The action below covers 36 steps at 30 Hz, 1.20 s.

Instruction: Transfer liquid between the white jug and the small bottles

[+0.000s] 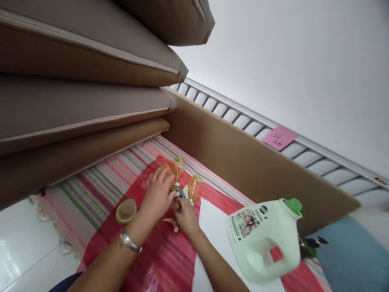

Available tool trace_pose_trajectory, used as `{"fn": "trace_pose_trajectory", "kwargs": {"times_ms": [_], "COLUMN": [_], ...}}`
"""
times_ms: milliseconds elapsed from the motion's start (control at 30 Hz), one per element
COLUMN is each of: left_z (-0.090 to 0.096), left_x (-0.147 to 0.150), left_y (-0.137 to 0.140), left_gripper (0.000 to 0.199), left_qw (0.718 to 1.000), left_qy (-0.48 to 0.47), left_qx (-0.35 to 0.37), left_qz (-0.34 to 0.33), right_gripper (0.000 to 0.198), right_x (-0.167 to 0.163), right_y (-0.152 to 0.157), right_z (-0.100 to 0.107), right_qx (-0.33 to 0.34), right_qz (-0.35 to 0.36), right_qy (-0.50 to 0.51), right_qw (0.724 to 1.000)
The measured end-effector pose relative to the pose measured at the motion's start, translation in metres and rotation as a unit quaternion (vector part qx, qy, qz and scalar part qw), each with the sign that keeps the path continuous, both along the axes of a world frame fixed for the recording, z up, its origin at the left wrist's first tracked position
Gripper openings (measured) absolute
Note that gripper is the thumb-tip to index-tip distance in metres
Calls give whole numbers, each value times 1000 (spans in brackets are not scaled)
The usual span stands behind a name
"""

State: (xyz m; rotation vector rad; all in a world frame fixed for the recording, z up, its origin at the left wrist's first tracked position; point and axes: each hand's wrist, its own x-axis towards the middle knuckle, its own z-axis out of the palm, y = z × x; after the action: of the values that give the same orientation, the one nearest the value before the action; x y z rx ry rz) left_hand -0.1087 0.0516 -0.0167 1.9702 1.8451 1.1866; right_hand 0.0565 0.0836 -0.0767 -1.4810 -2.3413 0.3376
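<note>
My left hand (159, 192), with a silver band on its wrist, curls around part of an amber and green plastic piece (178, 166). Its fingers are slightly spread, and its thumb lies near a dark grey part (181, 192) in the middle. My right hand (186, 215) is closed around the lower end of that dark grey part, whose kind I cannot make out. Beside it stands a see-through amber lobe (194, 187) with a green tip. Just below the hands lies a small pale, pointed piece (174, 224). My fingers hide much of the middle.
A red see-through sheet (164, 255) covers part of the striped cloth (88, 194). Left of my hands sits a round greenish container (126, 211). A pale green jug (264, 243) stands at right on a white sheet (209, 235). Brown cushions (85, 105) tower left; a brown panel (243, 150) runs behind.
</note>
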Motion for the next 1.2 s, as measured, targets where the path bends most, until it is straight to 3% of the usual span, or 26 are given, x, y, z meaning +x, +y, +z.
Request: {"fn": "trace_pose_trajectory", "kwargs": {"times_ms": [133,267,400,567,667,767,833,900,1000,1100,1200], "left_z": [-25,-38,-33,-22,-18,-13,-9,-3,3,4,-1], "left_x": [-14,-6,2,14,22,29,37,50,78,105,120], "left_y": [8,12,16,14,13,14,14,10,-4,-22,-34], "left_gripper": [60,59,48,31,27,24,26,28,31,34,35], "left_qw": [990,988,991,983,984,991,991,973,894,838,830], "left_qy": [110,142,135,136,122,71,-6,-123,-289,-325,-299], "left_qx": [-87,-58,-15,6,10,18,25,17,-58,-142,-167], "left_qz": [10,14,-7,-119,-133,-115,-129,-194,-336,-416,-440], "right_gripper": [23,24,25,25,27,29,30,31,30,30,28], "right_x": [2,5,11,34,67,115,152,188,233,252,243], "right_y": [-3,-6,-13,-35,-61,-102,-135,-168,-207,-228,-233], "right_z": [9,22,41,82,110,123,117,102,73,50,37], "right_qx": [-1,-5,-3,-13,-34,-66,-84,-100,-116,-115,-113], "right_qz": [-26,-19,-6,-11,-33,-100,-168,-232,-294,-321,-323], "right_qy": [16,33,33,6,-12,-34,-40,-20,-8,4,37], "right_qw": [1000,999,999,1000,999,992,981,967,949,940,939]}}
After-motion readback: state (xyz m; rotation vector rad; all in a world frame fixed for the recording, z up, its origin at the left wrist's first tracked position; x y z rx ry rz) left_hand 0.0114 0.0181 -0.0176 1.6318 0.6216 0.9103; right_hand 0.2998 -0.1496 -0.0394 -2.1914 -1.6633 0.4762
